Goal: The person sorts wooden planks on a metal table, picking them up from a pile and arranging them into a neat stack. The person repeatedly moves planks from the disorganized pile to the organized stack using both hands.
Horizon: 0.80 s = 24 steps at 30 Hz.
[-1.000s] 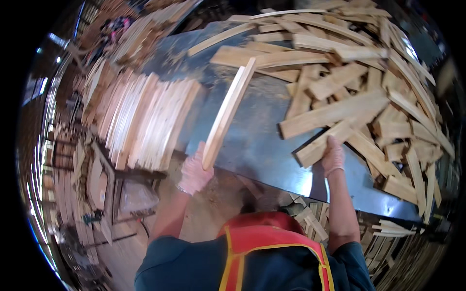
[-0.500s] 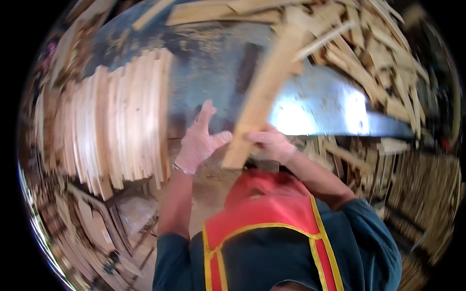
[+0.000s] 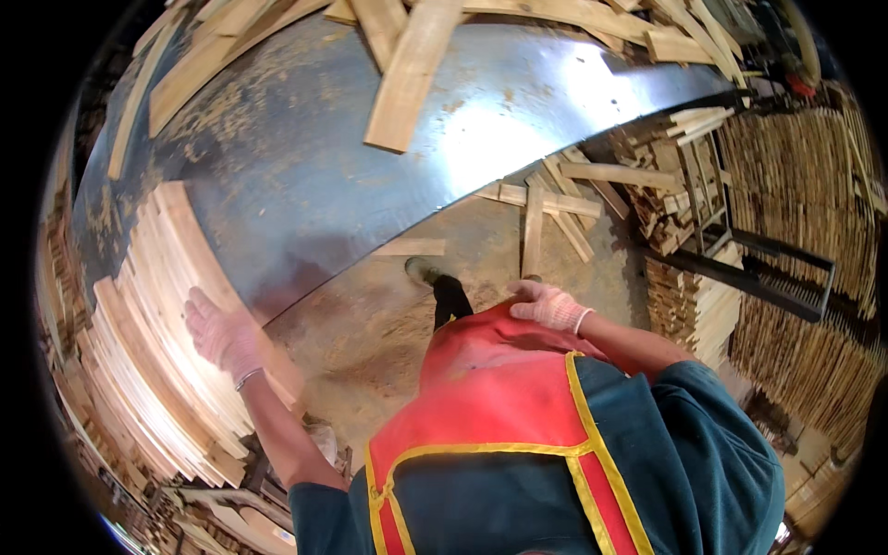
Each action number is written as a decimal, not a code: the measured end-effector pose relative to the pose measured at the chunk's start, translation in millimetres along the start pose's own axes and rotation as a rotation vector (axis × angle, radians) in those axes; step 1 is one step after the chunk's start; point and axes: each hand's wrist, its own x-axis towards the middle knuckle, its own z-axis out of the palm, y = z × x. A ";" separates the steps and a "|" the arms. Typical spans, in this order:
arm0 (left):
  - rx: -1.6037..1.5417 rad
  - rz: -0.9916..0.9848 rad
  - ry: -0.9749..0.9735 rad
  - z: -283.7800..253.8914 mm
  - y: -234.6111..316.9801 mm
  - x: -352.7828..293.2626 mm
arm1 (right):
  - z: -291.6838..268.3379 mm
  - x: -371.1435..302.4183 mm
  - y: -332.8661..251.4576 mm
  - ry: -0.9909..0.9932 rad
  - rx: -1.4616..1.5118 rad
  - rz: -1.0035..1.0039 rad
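My left hand [image 3: 222, 335], in a pale glove, is stretched over the near right side of a row of upright light wooden boards [image 3: 165, 268]. Its fingers are extended against the boards and do not wrap round any of them. The end board [image 3: 215, 242] beside that hand is slightly blurred. In front of my red apron [image 3: 490, 393], my gloved right hand [image 3: 552, 307] holds nothing, with its fingers loosely extended. Farther off, a single wide board [image 3: 413, 79] lies on the dark metal table [image 3: 305, 176], its near end pointing toward me.
More loose boards [image 3: 555, 13] lie along the table's far side. Offcuts [image 3: 534, 222] are scattered on the sawdust-covered floor [image 3: 361, 356]. To the right stand a black metal frame [image 3: 768, 268] and tall stacks of thin boards [image 3: 795, 203]. My shoe [image 3: 424, 270] shows below the table edge.
My right hand has let go of the board it held and dropped back beside the apron. My left hand has moved left onto the board row. The view has turned toward the right.
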 end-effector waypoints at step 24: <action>-0.625 0.399 0.030 16.1 359.7 -426.9 | -401.7 156.3 346.7 0.504 -1.114 0.033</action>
